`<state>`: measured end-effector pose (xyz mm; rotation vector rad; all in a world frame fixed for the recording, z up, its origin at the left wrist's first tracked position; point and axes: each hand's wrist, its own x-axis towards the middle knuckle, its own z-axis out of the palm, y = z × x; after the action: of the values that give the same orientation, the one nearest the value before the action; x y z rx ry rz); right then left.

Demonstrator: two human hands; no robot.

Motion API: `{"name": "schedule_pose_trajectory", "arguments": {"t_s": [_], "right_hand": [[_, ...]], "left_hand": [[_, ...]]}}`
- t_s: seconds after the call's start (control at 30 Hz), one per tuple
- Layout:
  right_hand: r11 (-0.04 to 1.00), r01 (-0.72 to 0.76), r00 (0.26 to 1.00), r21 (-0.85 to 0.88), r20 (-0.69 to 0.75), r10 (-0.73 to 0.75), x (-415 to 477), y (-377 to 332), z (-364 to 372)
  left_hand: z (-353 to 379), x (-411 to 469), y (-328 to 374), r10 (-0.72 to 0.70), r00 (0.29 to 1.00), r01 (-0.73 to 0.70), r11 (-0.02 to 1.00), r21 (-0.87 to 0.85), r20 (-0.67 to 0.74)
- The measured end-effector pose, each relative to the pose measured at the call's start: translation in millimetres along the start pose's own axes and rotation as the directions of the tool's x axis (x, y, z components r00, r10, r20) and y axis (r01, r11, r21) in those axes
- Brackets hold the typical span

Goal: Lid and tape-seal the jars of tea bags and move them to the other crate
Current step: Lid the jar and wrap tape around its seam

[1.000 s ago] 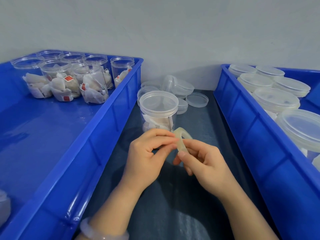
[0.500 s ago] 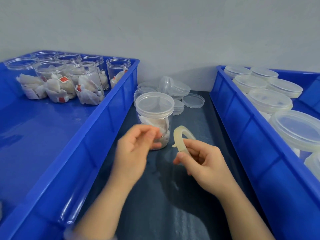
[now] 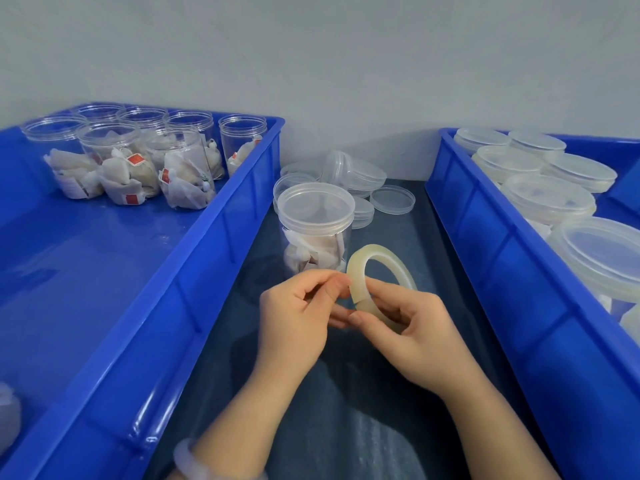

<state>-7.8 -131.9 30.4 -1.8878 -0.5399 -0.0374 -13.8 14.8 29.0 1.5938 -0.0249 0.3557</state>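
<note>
A clear jar of tea bags (image 3: 316, 233) stands lidded on the dark mat between two blue crates. Just in front of it my right hand (image 3: 412, 332) holds a pale roll of clear tape (image 3: 377, 275) upright, thumb on its near edge. My left hand (image 3: 301, 315) has its thumb and forefinger pinched together at the roll's left rim. Several open jars of tea bags (image 3: 138, 161) stand at the back of the left crate (image 3: 194, 271). The right crate (image 3: 512, 258) holds several lidded jars (image 3: 550, 199).
Loose clear lids (image 3: 360, 181) lie stacked on the mat (image 3: 346, 410) behind the jar, against the grey wall. A pale bracelet (image 3: 194, 459) circles my left wrist. The near part of the left crate floor is bare blue plastic.
My left hand swung away from the roll to the left, then came back to its rim. The roll has tilted so its ring faces me more. The view moved slightly.
</note>
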Motion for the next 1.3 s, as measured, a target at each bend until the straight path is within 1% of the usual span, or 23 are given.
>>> {"name": "schedule_pose_trajectory", "arguments": {"t_s": [0.1, 0.17, 0.27, 0.3, 0.37, 0.47, 0.6, 0.7, 0.73, 0.77, 0.8, 0.83, 0.87, 0.9, 0.93, 0.97, 1.0, 1.03, 1.07, 1.1, 1.17, 1.23, 1.3], "right_hand": [[1.000, 0.023, 1.000, 0.000, 0.020, -0.023, 0, -3, -1], [1.000, 0.012, 1.000, -0.014, 0.008, -0.012, -1, -3, -1], [0.992, 0.028, 0.997, -0.124, -0.063, -0.036, -2, 0, 0], [0.987, 0.033, 0.996, -0.158, -0.077, -0.046, -2, 2, -1], [0.984, 0.028, 0.995, -0.177, -0.085, -0.044, -1, 4, 0], [0.999, -0.006, 1.000, -0.050, -0.017, 0.005, -1, 2, 2], [1.000, -0.006, 1.000, -0.017, 0.006, 0.006, 0, -2, 1], [0.997, -0.049, 0.998, -0.058, 0.022, 0.051, -1, -2, -1], [0.993, -0.072, 0.997, -0.095, -0.008, 0.071, -1, -5, -1], [0.985, -0.089, 0.993, -0.148, -0.095, 0.075, 0, -6, -3], [0.977, -0.081, 0.975, -0.200, -0.219, 0.036, 1, -8, -6], [0.960, -0.046, 0.945, -0.275, -0.324, -0.048, 4, -10, -11], [0.937, -0.017, 0.923, -0.350, -0.366, -0.120, 9, -14, -17], [0.922, -0.018, 0.934, -0.386, -0.336, -0.123, 15, -18, -23], [0.926, -0.052, 0.973, -0.375, -0.228, -0.038, 21, -24, -28], [0.937, -0.113, 0.993, -0.330, -0.078, 0.092, 27, -28, -34], [0.945, -0.180, 0.977, -0.273, 0.060, 0.204, 30, -31, -36], [0.953, -0.222, 0.954, -0.206, 0.156, 0.256, 31, -30, -36], [0.964, -0.222, 0.948, -0.149, 0.199, 0.249, 31, -29, -36], [0.975, -0.194, 0.957, -0.106, 0.200, 0.212, 29, -29, -33], [0.991, -0.137, 0.978, 0.011, 0.163, 0.133, 23, -28, -27], [0.986, -0.113, 0.988, 0.122, 0.116, 0.098, 20, -28, -23], [0.990, -0.080, 0.996, 0.113, 0.038, 0.076, 19, -27, -19]], "left_hand": [[1, 2, 1, -0.030, 1.000, 0.030, 0.995, -0.096, 0.005], [0, 4, 1, -0.032, 0.999, 0.037, 0.988, -0.152, 0.033], [-2, 4, 1, -0.029, 0.991, 0.054, 0.981, -0.187, 0.130], [-2, 4, 2, -0.036, 0.987, 0.065, 0.980, -0.186, 0.155], [-1, 3, 1, -0.029, 0.992, 0.045, 0.991, -0.129, 0.123], [-3, 4, 0, 0.023, 0.999, -0.019, 0.998, -0.067, 0.050], [-7, 4, -1, 0.067, 0.995, -0.067, 0.998, -0.010, 0.077], [-8, 4, 1, 0.066, 0.991, -0.068, 0.998, 0.008, 0.118], [-8, 4, 1, 0.071, 0.990, -0.075, 0.997, 0.030, 0.124], [-8, 4, 1, 0.076, 0.989, -0.082, 0.996, 0.044, 0.130], [-9, 4, 1, 0.082, 0.988, -0.090, 0.994, 0.056, 0.131], [-10, 4, 2, 0.087, 0.988, -0.095, 0.994, 0.058, 0.130], [-10, 4, 2, 0.094, 0.987, -0.103, 0.992, 0.067, 0.127], [-11, 5, 2, 0.099, 0.987, -0.107, 0.992, 0.065, 0.123], [-11, 5, 3, 0.102, 0.988, -0.110, 0.992, 0.063, 0.116], [-12, 5, 5, 0.106, 0.989, -0.112, 0.992, 0.051, 0.106], [-12, 6, 5, 0.113, 0.990, -0.117, 0.992, 0.039, 0.085], [-12, 6, 6, 0.110, 0.993, -0.111, 0.994, 0.006, 0.051], [-13, 7, 7, 0.088, 0.996, -0.087, 0.995, -0.048, 0.015], [-14, 8, 9, 0.045, 0.999, -0.045, 0.993, -0.113, -0.004], [-16, 9, 10, -0.025, 1.000, 0.026, 0.988, -0.151, 0.009], [-18, 11, 11, -0.053, 0.997, 0.059, 0.994, -0.091, 0.064], [-17, 10, 12, -0.040, 0.994, 0.045, 0.998, -0.044, 0.106]]}}
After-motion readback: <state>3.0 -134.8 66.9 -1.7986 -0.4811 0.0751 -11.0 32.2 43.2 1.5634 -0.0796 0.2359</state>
